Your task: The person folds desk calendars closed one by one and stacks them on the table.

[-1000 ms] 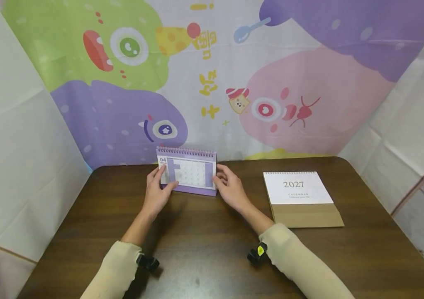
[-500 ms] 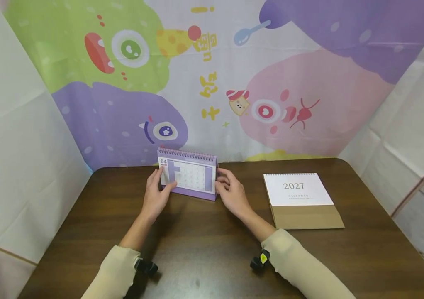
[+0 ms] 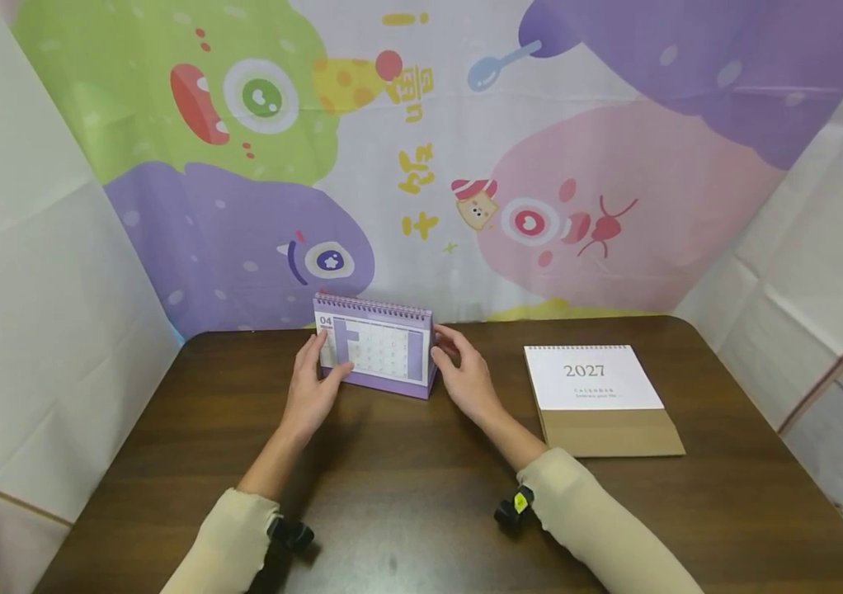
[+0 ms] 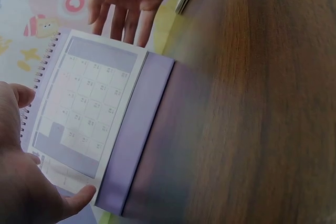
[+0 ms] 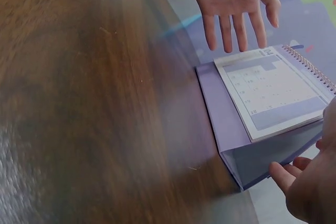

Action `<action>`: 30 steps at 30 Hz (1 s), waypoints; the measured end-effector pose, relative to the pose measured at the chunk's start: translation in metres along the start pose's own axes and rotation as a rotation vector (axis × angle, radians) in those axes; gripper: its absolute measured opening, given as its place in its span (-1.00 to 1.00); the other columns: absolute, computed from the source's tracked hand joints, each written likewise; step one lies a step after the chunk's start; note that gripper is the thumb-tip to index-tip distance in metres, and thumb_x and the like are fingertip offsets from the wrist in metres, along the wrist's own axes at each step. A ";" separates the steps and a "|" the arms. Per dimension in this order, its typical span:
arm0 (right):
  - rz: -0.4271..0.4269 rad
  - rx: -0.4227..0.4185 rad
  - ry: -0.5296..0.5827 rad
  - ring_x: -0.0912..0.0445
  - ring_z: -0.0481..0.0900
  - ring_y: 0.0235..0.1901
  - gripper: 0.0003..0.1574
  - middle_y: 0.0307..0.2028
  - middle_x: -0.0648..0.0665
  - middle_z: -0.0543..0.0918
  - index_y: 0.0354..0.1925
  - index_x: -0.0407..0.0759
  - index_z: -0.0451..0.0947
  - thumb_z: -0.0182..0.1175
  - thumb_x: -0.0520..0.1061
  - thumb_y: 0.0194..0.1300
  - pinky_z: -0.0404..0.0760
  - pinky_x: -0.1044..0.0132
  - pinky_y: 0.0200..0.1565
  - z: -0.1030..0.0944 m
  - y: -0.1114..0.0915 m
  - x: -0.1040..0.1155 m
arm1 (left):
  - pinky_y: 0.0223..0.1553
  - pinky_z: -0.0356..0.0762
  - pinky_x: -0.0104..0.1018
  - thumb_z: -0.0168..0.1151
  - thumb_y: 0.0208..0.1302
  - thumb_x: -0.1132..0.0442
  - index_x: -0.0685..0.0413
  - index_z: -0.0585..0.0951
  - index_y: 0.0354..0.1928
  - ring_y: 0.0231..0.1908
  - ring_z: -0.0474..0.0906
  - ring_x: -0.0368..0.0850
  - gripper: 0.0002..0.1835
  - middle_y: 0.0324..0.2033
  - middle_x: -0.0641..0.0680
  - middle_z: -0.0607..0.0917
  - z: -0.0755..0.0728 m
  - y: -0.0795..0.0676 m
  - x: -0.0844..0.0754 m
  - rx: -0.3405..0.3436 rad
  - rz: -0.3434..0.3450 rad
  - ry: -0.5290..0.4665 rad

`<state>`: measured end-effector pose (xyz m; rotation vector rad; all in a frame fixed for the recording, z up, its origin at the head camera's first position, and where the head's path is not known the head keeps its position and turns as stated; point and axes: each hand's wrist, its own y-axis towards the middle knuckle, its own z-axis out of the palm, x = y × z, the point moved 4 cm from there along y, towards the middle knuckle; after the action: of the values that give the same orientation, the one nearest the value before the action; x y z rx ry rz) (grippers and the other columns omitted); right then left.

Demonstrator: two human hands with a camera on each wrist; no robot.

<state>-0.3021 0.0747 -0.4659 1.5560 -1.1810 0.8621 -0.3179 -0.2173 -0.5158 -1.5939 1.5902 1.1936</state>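
Observation:
A purple desk calendar (image 3: pixel 377 346) with a spiral-bound top stands upright near the table's back edge, its page marked 04. The left hand (image 3: pixel 312 386) is at its left end, thumb in front of the lower page and fingers extended along the side. In the right wrist view, the left hand's (image 5: pixel 231 11) fingers look straight and spread. At the opposite end is the right hand (image 3: pixel 466 379), thumb apart from the fingers. Its fingertips (image 5: pixel 281 174) lie close to the open side of the calendar's base in the right wrist view.
A second desk calendar (image 3: pixel 592 379), white over a brown base and printed 2027, stands on the right of the wooden table (image 3: pixel 392 511). Behind the table hangs a cartoon-printed cloth (image 3: pixel 436 272); pale sheets (image 3: pixel 43 206) enclose both sides.
The purple calendar's right end has swung slightly toward the person, leaving it angled. The right hand has shifted a little at that end, and its fingers have straightened. The left hand has barely moved.

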 end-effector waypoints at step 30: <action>0.016 -0.028 0.022 -0.30 0.73 0.40 -0.49 0.36 -0.38 0.75 0.48 -0.23 0.59 0.19 -0.23 0.67 0.71 -0.19 0.44 0.003 -0.008 0.001 | 0.80 0.03 0.35 0.31 0.54 -0.06 -0.06 0.17 0.82 0.78 0.08 0.35 -0.07 0.79 0.29 0.13 -0.007 -0.016 -0.050 0.055 -0.035 0.000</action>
<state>-0.2938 0.0723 -0.4678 1.5119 -1.1866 0.8678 -0.2948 -0.1992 -0.4716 -1.5809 1.5752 1.1219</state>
